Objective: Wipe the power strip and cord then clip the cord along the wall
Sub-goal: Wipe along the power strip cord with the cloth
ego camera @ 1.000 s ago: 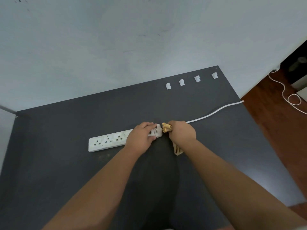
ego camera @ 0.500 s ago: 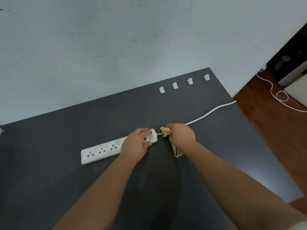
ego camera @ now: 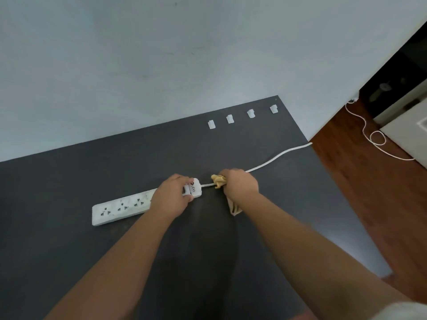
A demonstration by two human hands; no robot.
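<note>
A white power strip [ego camera: 120, 207] lies on the dark grey table [ego camera: 69, 250], its sockets facing up. My left hand [ego camera: 172, 199] presses down on its right end, next to the red switch. The white cord [ego camera: 277, 157] runs from that end to the table's right edge. My right hand [ego camera: 240, 184] is closed around a yellow cloth [ego camera: 218, 181] wrapped on the cord, a short way from the strip. A tail of the cloth hangs below my wrist. Several white cord clips [ego camera: 230, 118] sit in a row at the back of the table by the wall.
The pale wall [ego camera: 184, 65] rises right behind the table. To the right lies a wooden floor [ego camera: 369, 192] with the looped cord [ego camera: 376, 137] leading to a wall outlet, beside a white cabinet.
My right hand with the cloth has slid a little along the cord, away from the strip's end. My left hand stays on the strip.
</note>
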